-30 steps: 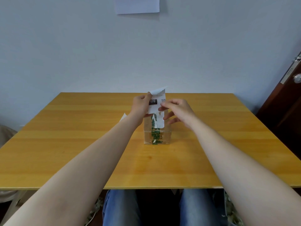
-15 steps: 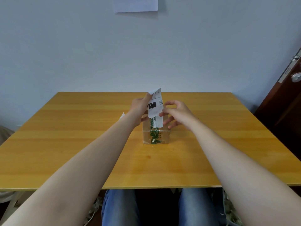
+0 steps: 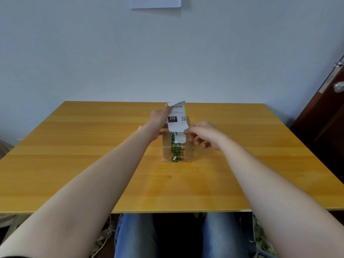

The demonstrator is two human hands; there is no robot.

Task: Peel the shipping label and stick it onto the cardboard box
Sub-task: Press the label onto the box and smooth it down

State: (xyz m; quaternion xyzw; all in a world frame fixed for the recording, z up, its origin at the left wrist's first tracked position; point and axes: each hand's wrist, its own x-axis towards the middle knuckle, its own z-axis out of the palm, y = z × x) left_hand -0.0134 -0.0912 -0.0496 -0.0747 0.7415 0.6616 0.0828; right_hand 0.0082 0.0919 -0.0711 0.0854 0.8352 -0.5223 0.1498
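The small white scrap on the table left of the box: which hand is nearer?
Left. The left hand is just right of the scrap; the right hand is across the box.

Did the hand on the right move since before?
Yes. The right hand slid down the shipping label toward its lower edge, nearer the cardboard box top.

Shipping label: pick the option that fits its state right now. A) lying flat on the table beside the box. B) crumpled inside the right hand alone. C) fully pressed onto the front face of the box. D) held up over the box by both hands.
D: the shipping label stands upright over the cardboard box, with the left hand pinching its upper edge and the right hand at its lower edge.
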